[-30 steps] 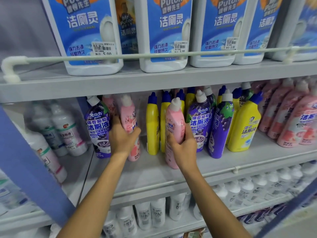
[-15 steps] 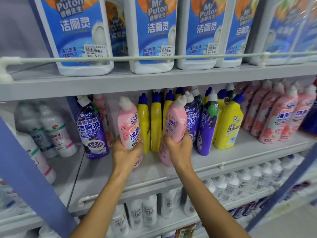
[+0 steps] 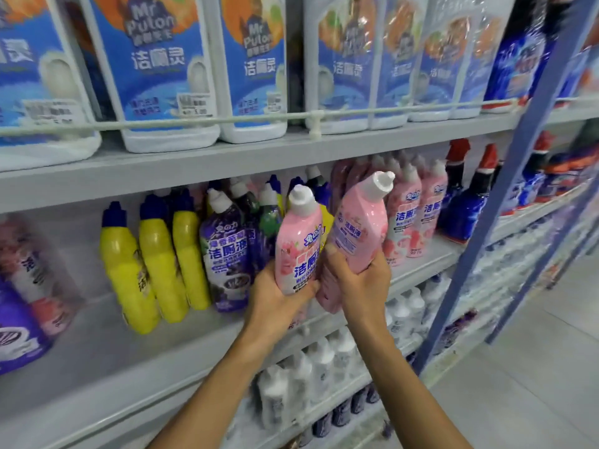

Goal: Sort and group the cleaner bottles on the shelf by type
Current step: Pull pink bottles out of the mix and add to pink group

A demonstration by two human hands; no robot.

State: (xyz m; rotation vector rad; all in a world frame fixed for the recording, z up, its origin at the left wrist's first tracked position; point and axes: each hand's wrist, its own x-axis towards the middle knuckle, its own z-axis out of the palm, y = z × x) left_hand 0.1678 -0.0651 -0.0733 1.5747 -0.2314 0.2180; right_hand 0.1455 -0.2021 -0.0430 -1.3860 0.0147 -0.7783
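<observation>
Moved since before: your left hand [image 3: 275,303] and right hand [image 3: 359,283] have carried their two pink bottles rightward, away from the yellow bottles [image 3: 152,257] and up to the pink group [image 3: 418,215].
Left pink bottle [image 3: 299,241]: you hold it nearly upright, clear of the shelf board, front label towards you; it reads 兔の力 and 洁厕液, and the cap is white.
Left grip: your fingers wrap the bottle's lower body.
Right pink bottle [image 3: 363,222]: it is tilted, cap leaning right, with the small-print back label towards you, too fine to read; it touches the left one low down.
Right grip: your fingers and thumb are closed round its lower half.
Pink group: it stands at the right end of the middle shelf [image 3: 97,345], just behind the tilted bottle; two front labels read 洁厕液, and the rows behind are too crowded to count.
Yellow bottles: three in front, with blue caps, and more caps behind.
Purple bottle [image 3: 227,251]: one in front, white cap, label reads 洁厕液; others behind it are blurred.
White jugs [image 3: 162,76]: their blue labels read Mr Puton and 洁厕灵, with price stickers; they line the top shelf [image 3: 227,160] behind a white rail [image 3: 194,119].
Dark blue bottles [image 3: 466,202]: they have red caps and stand right of the pink group.
White bottles [image 3: 324,358]: rows on the lower shelves.
Room: a blue upright [image 3: 505,189] frames the grey shelving; the pale floor [image 3: 534,367] lies to your right.
</observation>
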